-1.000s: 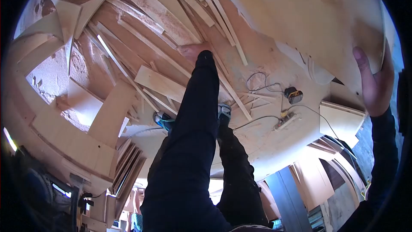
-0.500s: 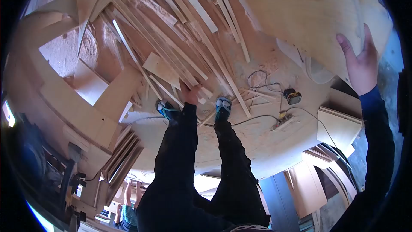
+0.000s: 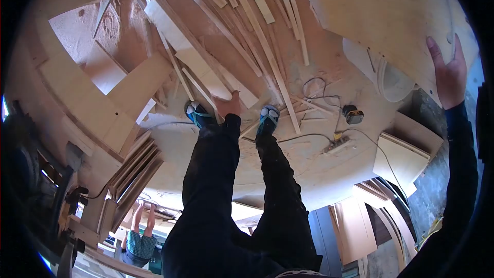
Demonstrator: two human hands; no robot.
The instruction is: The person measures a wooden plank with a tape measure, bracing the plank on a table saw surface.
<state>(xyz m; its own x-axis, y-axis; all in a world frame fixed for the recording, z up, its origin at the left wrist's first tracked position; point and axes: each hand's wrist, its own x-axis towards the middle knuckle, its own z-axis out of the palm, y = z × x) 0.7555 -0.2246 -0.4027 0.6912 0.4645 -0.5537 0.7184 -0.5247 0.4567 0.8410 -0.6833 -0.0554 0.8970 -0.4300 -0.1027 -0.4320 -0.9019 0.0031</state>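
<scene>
My left hand [image 3: 229, 105], down by my left foot, is closed on the near end of a long pale wooden board [image 3: 188, 51]. The board slants away over other loose wood strips [image 3: 247, 20] on the dusty floor. To the right, my right hand [image 3: 450, 74] lies against a large plywood panel [image 3: 360, 5], thumb and fingers spread apart. That panel has a curved edge and covers the upper right of the view.
A yellow-and-black battery tool [image 3: 352, 115] and a power strip [image 3: 337, 144] with cords lie right of my feet. Stacked boards [image 3: 136, 175] stand at left, more panels [image 3: 401, 159] at right. Curved plywood [image 3: 77, 98] fills the left. Another person [image 3: 140, 242] is at lower left.
The board by my left hand now lies at a different angle, its far end further up and left, with my hand gripping its near end. My right hand stays on the panel; the view has shifted.
</scene>
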